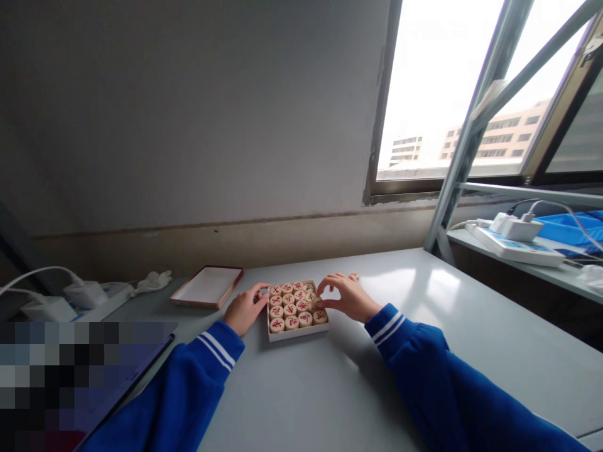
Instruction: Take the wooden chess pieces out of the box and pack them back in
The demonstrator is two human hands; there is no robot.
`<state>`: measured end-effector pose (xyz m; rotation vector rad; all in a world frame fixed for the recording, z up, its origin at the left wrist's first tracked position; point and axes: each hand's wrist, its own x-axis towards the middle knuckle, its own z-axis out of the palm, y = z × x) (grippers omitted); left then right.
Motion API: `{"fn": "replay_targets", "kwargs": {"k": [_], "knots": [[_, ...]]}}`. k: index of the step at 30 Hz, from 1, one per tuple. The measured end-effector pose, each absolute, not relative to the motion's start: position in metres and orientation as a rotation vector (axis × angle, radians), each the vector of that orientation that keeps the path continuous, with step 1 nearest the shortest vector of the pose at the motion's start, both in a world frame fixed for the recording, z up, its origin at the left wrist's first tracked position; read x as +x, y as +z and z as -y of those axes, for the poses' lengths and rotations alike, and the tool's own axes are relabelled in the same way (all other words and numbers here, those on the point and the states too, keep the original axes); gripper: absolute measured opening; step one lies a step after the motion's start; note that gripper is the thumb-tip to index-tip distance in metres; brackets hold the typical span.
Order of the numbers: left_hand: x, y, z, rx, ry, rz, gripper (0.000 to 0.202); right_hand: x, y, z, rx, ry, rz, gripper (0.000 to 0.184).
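A shallow white-walled box (298,333) sits on the desk, filled with rows of round wooden Chinese chess pieces (292,322) marked mostly in red. At its left edge my left hand (245,309) grips the box wall, fingers curled against the upper left corner. My right hand (346,297) comes over the right edge, with thumb and index finger pinching one xiangqi piece (314,304) that looks tilted above the others. Its face is partly hidden by the fingers. Behind the right hand another loose chess piece (354,275) lies on the desk.
The open box lid (207,286) lies to the left, inside up. A power strip with white plugs (85,294) stands at the far left, near a dark tablet or laptop edge (155,355). At right are a metal post (464,157) and a shelf holding another power strip (516,242).
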<state>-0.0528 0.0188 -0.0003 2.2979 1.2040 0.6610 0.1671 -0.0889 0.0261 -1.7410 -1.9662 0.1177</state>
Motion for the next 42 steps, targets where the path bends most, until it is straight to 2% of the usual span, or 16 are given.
{"fn": "replay_targets", "kwargs": {"k": [5,7,9,12,14,20,31,38,42], "knots": [[-0.052,-0.002,-0.02,2.305,0.64,-1.225,0.037,0.198,0.038,0.088,-1.69,0.567,1.903,0.023],[-0.052,-0.002,-0.021,2.309,0.645,-1.219,0.038,0.215,0.038,0.09,-1.797,0.652,1.917,0.021],[-0.052,-0.002,-0.021,2.313,0.645,-1.217,0.038,0.23,0.035,0.091,-2.037,0.496,1.873,0.019],[-0.052,-0.001,-0.02,2.315,0.639,-1.222,0.039,0.24,0.032,0.093,-2.278,0.095,1.702,0.019],[-0.052,0.0,-0.019,2.322,0.638,-1.227,0.038,0.233,0.035,0.093,-2.17,0.041,1.759,0.018],[-0.053,0.001,-0.017,2.329,0.64,-1.218,0.036,0.178,0.047,0.103,-1.575,0.276,2.268,0.022],[-0.052,0.0,-0.019,2.336,0.642,-1.235,0.036,0.171,0.034,0.099,-1.62,0.307,2.188,0.02],[-0.054,-0.002,-0.02,2.326,0.673,-1.201,0.037,0.18,0.04,0.097,-1.454,0.657,2.005,0.028],[-0.054,-0.003,-0.02,2.322,0.678,-1.203,0.039,0.203,0.042,0.098,-1.543,0.725,1.877,0.034]]}}
